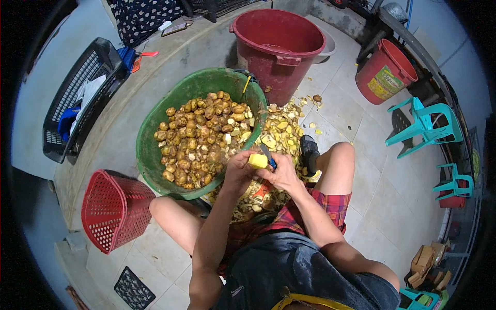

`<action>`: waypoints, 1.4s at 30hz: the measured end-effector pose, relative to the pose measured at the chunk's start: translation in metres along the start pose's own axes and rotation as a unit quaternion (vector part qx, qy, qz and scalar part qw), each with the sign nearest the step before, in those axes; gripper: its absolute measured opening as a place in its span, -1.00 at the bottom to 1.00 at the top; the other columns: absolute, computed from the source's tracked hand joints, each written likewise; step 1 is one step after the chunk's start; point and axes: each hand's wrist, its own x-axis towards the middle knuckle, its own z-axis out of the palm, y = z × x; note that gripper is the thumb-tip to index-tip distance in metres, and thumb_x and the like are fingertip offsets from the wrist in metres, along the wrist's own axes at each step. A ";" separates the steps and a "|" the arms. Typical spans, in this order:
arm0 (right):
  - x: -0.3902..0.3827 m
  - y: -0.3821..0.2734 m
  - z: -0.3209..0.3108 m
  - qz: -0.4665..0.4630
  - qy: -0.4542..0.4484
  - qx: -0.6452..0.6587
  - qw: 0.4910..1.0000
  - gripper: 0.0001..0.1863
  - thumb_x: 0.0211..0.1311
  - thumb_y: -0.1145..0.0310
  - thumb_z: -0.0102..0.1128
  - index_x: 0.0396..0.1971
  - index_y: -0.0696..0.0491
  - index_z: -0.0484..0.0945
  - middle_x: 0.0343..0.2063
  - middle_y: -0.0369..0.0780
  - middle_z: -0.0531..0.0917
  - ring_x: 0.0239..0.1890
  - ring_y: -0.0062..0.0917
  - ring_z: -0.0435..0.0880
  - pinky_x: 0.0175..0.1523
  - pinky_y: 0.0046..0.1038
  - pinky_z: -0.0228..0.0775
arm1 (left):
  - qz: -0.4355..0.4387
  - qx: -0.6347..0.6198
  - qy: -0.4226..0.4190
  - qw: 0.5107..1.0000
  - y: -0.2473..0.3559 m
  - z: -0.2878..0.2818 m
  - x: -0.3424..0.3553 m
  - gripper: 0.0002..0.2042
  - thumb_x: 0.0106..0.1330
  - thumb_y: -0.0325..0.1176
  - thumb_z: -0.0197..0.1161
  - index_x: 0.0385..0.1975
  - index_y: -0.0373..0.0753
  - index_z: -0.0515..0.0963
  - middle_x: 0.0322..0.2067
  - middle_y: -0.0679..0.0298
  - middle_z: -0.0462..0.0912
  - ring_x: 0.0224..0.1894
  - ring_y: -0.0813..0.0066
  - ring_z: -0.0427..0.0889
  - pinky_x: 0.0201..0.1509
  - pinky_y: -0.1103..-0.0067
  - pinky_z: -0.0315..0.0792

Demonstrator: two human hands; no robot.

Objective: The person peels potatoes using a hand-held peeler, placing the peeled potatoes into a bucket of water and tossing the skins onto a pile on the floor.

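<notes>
A pale yellow, cut potato [258,161] is gripped in my left hand [238,170], over the right rim of a green tub. My right hand [283,172] is closed round a knife [268,154] with a blue handle, its dark blade beside the potato. The green tub [150,120] holds many unpeeled brown potatoes [194,137] with a few pale pieces among them. A heap of potato peels [281,129] covers the floor right of the tub and between my legs.
A tall red bin [274,62] stands behind the tub, with a smaller red bucket [380,77] farther right. Left of me is a red perforated basket [116,212]. A black crate [77,98] sits on the ledge. Turquoise chairs [426,124] stand at the right.
</notes>
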 end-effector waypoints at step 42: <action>-0.003 0.006 -0.002 0.023 -0.041 -0.013 0.999 -0.41 0.29 -0.11 0.07 -0.57 0.20 0.54 -0.78 -0.04 0.39 -0.71 -0.36 0.34 -0.49 -0.28 0.29 | 0.005 0.005 -0.005 1.000 -0.003 -0.014 0.000 -0.70 0.30 -0.33 0.28 -0.10 -0.34 0.40 -0.29 0.21 0.63 -0.36 0.52 0.61 -0.30 0.60 0.51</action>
